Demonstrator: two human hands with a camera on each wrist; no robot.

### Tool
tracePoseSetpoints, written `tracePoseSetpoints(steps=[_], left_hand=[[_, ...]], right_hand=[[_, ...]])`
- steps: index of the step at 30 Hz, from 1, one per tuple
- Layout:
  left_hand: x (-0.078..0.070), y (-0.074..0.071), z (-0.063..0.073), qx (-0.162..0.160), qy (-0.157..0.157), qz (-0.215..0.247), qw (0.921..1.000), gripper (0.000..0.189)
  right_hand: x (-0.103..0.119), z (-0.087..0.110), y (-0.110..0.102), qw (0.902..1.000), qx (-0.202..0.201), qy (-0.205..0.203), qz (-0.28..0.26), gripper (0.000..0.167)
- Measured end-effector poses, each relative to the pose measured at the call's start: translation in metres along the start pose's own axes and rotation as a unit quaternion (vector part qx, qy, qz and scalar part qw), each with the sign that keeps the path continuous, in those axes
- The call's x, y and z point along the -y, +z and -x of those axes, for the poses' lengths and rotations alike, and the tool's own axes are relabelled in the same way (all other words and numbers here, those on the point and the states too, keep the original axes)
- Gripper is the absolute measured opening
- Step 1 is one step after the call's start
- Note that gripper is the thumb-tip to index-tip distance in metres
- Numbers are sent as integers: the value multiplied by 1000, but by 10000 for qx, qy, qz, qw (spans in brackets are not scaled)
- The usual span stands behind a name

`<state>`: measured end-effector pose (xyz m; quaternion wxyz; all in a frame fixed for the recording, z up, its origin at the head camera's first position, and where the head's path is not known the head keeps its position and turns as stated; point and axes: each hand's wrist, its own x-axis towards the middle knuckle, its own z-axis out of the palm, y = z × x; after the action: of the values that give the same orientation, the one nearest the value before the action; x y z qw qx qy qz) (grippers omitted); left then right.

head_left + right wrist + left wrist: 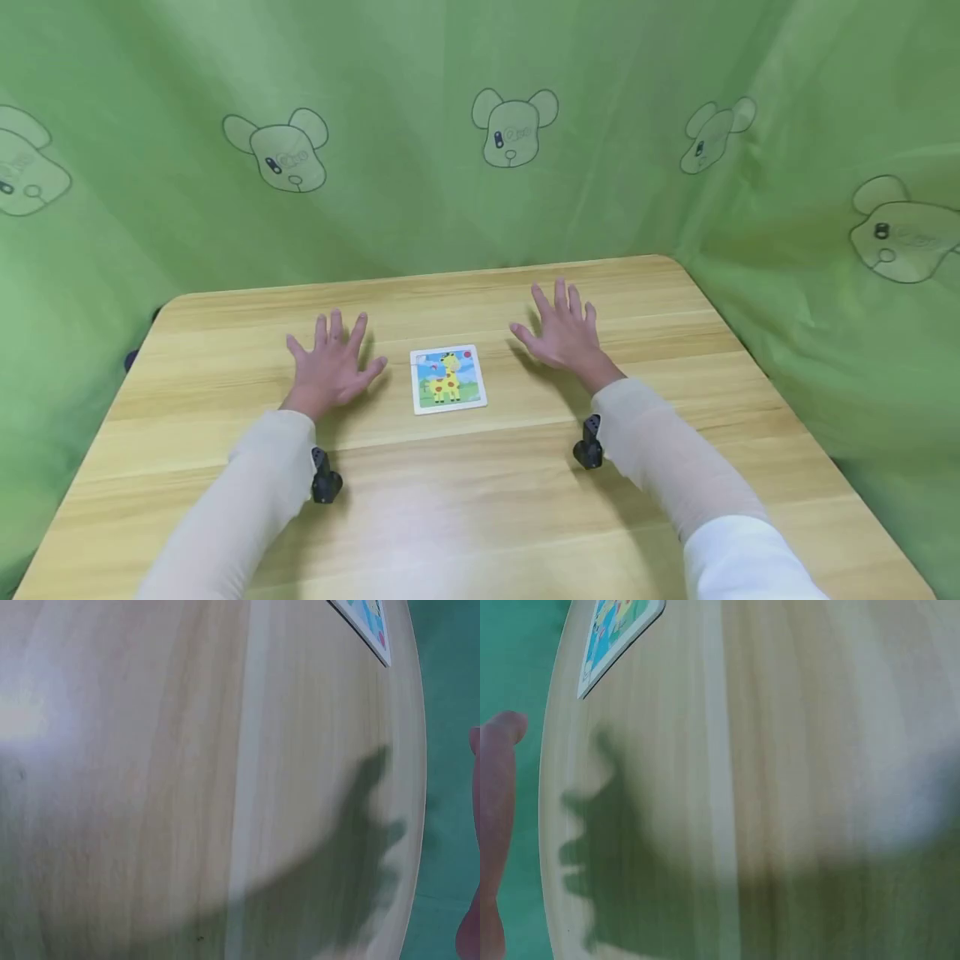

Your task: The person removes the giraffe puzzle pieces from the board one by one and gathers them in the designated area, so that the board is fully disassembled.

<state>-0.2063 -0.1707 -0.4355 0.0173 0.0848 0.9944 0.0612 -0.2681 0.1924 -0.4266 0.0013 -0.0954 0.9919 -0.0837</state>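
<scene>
A square picture puzzle (448,380) with a white border and a yellow giraffe lies flat on the wooden table, between the two hands. To its left, my left hand (330,367) is held with spread fingers and holds nothing. My right hand (562,333) is on the other side, fingers also spread, and touches no object. Shadows of both hands fall on the wood. In the left wrist view, part of the puzzle (619,634) shows at the top, and a finger (496,780) at the left edge. The right wrist view catches only a corner of the puzzle (367,622).
The light wooden table (450,517) has rounded far corners. Green curtains (420,200) printed with mouse-like heads hang behind it and along both sides. A small black wrist device (325,477) sits at the left cuff, and another device (588,443) at the right.
</scene>
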Motion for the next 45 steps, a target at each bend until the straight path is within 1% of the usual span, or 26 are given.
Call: tracePoseSetpoints(steps=[2,7,9,14,19,25,28,32,34,37,39,43,45], left_hand=[[-3,2,2,-1,36,-12,10000,82],[-12,3,6,110,152,-64,9998,83],[-16,4,9,137,212,-67,9997,83],[-26,9,15,55,380,-99,9992,81],[-37,17,23,68,617,7,9981,79],[-52,25,34,162,930,53,9955,79],[-58,27,39,234,1164,164,9928,77],[-63,28,44,446,1496,398,9869,75],[-64,30,46,559,1604,460,9844,74],[-66,33,50,670,1694,439,9823,74],[-68,35,52,673,1738,384,9817,74],[-71,38,56,683,1785,252,9812,75],[-72,38,57,749,1778,219,9810,77]], right_hand=[[0,1,1,10000,9,-2,-21,87],[1,2,3,9998,33,-38,-199,85],[2,3,3,9992,17,-41,-402,82],[11,7,1,9944,21,-48,-1051,72],[20,12,2,9898,83,-80,-1422,64],[27,18,6,9874,147,-169,-1568,56],[31,20,6,9861,214,-217,-1636,53],[39,22,6,9823,244,-313,-1831,51],[44,23,7,9797,249,-374,-1953,49],[52,25,8,9765,300,-461,-2085,47],[57,26,9,9753,322,-542,-2116,45],[65,27,12,9747,382,-713,-2084,43],[69,27,13,9743,419,-791,-2067,43]])
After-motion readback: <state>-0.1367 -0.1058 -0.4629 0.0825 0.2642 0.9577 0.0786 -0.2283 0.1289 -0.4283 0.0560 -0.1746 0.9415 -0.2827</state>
